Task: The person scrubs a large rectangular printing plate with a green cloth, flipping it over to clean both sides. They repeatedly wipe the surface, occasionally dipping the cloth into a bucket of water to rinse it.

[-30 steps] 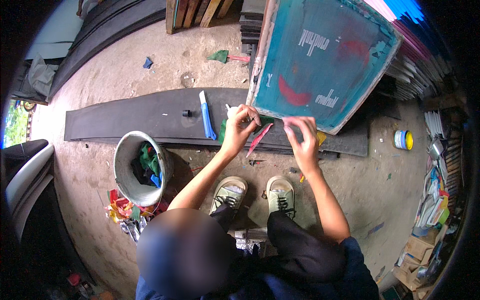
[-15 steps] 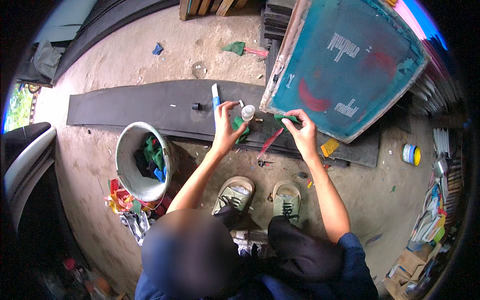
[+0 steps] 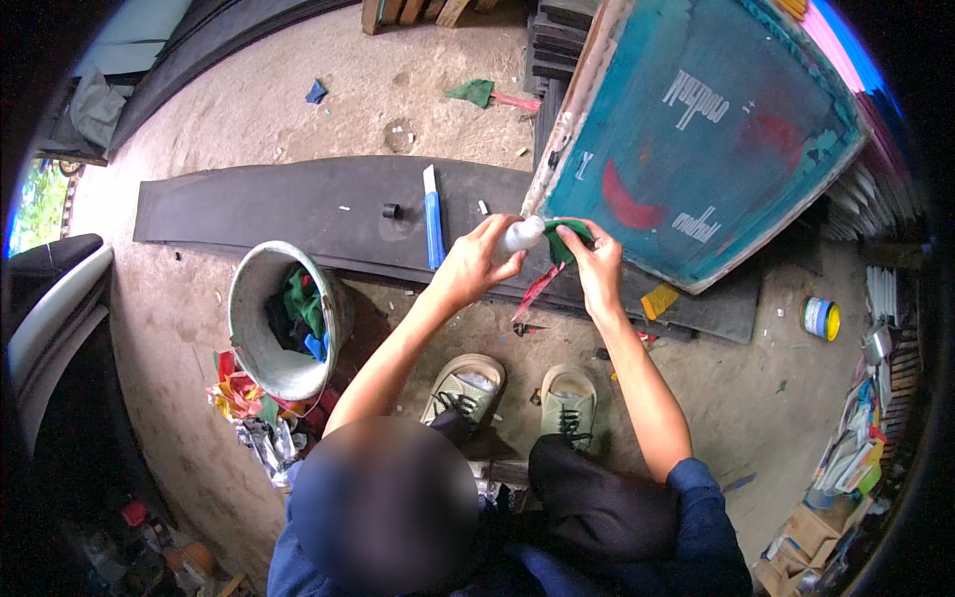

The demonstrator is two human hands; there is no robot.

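Dirt floor below; beside the teal screen frame, our left hand grips a white bottle, our right hand a green rag.

Both forearms reach forward; left hand and right hand curled shut, close together, fingers gripping.

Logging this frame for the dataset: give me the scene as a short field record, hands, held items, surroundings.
setting: dirt floor, long black mat
left hand: holds a small white bottle, tipped toward the cloth
right hand: holds a green cloth at the frame's lower edge
screen frame: teal mesh with red patches, tilted, leaning up from the mat
on mat: blue-handled tool
left of feet: metal bucket holding coloured rags
far right: small blue and yellow tin
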